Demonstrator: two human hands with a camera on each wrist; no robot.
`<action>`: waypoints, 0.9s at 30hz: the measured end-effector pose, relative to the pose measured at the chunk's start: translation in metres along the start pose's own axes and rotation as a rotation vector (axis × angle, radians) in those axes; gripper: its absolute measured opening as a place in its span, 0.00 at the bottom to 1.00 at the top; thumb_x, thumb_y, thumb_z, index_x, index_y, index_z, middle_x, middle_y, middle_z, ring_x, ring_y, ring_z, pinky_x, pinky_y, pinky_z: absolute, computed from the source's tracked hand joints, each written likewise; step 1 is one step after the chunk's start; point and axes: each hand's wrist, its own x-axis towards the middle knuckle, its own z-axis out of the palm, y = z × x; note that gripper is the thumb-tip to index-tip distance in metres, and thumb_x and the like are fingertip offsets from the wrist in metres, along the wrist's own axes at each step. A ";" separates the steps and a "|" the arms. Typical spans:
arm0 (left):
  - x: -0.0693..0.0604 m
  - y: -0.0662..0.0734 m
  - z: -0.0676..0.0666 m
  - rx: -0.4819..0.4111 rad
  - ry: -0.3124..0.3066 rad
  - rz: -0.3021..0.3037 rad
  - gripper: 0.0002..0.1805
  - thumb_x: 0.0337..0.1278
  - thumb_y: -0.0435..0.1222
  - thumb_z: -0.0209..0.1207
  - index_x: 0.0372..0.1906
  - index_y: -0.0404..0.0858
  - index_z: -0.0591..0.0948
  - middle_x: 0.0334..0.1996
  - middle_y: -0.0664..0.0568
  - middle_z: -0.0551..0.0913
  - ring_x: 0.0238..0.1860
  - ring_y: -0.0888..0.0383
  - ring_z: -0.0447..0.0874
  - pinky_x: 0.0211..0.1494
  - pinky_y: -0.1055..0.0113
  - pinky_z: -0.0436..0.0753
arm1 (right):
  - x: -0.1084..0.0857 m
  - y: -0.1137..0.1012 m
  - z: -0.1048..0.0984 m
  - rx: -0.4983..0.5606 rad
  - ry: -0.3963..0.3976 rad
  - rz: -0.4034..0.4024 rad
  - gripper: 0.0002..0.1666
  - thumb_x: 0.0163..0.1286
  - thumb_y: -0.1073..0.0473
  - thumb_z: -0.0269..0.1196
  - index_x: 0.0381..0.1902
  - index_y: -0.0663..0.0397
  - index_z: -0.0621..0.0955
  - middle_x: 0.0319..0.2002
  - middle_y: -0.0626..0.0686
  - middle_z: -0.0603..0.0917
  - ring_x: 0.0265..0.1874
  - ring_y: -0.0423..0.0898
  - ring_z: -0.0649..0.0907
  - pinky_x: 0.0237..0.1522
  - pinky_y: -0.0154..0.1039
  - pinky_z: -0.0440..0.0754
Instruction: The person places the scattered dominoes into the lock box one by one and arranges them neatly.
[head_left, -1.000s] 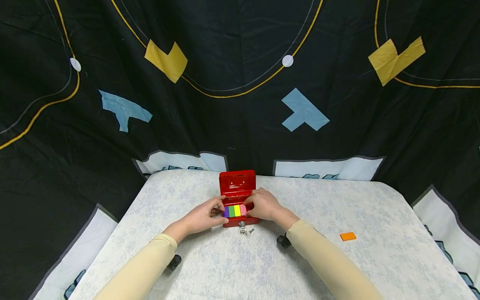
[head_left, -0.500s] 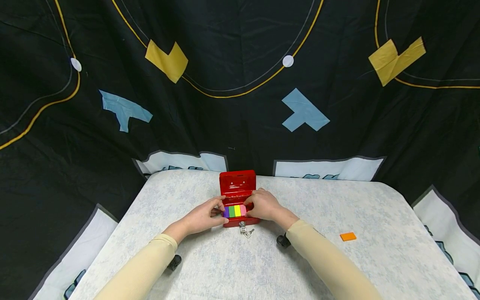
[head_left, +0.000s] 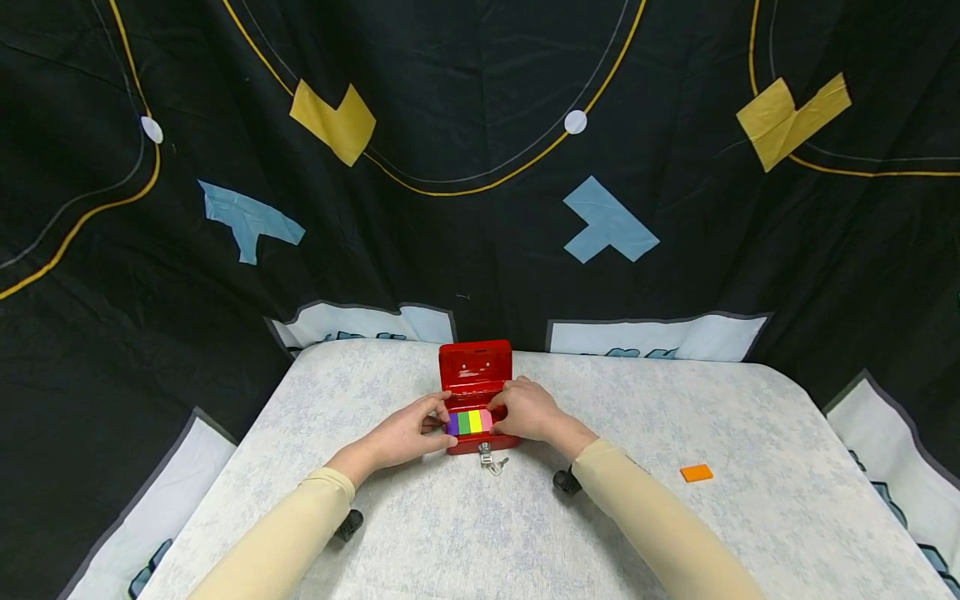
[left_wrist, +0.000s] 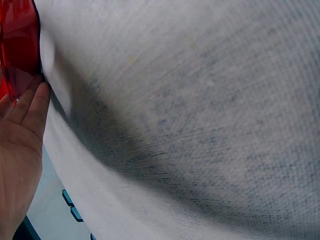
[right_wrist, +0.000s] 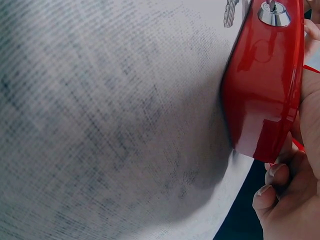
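An open red metal box (head_left: pixel 476 362) stands with its lid raised, near the back of the table. Purple (head_left: pixel 452 424), green (head_left: pixel 463 423), yellow (head_left: pixel 475 422) and pink (head_left: pixel 486 420) blocks lie side by side inside it. My left hand (head_left: pixel 408 429) has bent fingers and thumb at the purple end of the row; other fingers lie along the box's outer wall (left_wrist: pixel 20 45). From the right, my right hand (head_left: pixel 528 408) pinches at the pink block. Outside the box end (right_wrist: pixel 262 95), its lower fingers (right_wrist: pixel 272 187) are curled. Exact fingertip contacts are partly hidden.
A lock with keys (head_left: pixel 495 467) hangs at the box front. An orange block (head_left: pixel 697 473) lies on the white patterned table (head_left: pixel 450 533), to the right. Black wrist devices (head_left: pixel 349 525) sit under both forearms. A black curtain (head_left: pixel 480 250) hangs behind.
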 end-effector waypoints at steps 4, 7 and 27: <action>0.000 0.000 0.000 -0.002 -0.002 0.001 0.19 0.61 0.47 0.70 0.47 0.43 0.76 0.78 0.50 0.62 0.60 0.52 0.82 0.66 0.57 0.78 | 0.000 0.000 0.000 0.004 0.002 -0.003 0.25 0.57 0.44 0.77 0.52 0.43 0.89 0.37 0.43 0.82 0.40 0.41 0.74 0.44 0.38 0.78; 0.000 0.000 0.000 -0.002 -0.003 0.000 0.19 0.61 0.47 0.70 0.47 0.42 0.76 0.78 0.50 0.62 0.60 0.52 0.82 0.66 0.57 0.78 | -0.001 0.000 -0.001 0.005 0.000 -0.002 0.25 0.56 0.45 0.77 0.52 0.44 0.89 0.37 0.43 0.81 0.40 0.41 0.74 0.43 0.38 0.78; 0.001 0.001 0.000 0.003 -0.003 -0.015 0.19 0.61 0.48 0.70 0.46 0.43 0.76 0.78 0.49 0.62 0.61 0.52 0.81 0.67 0.56 0.77 | -0.011 0.000 -0.009 0.119 0.046 0.002 0.25 0.61 0.45 0.74 0.55 0.45 0.88 0.40 0.45 0.84 0.41 0.42 0.74 0.42 0.39 0.78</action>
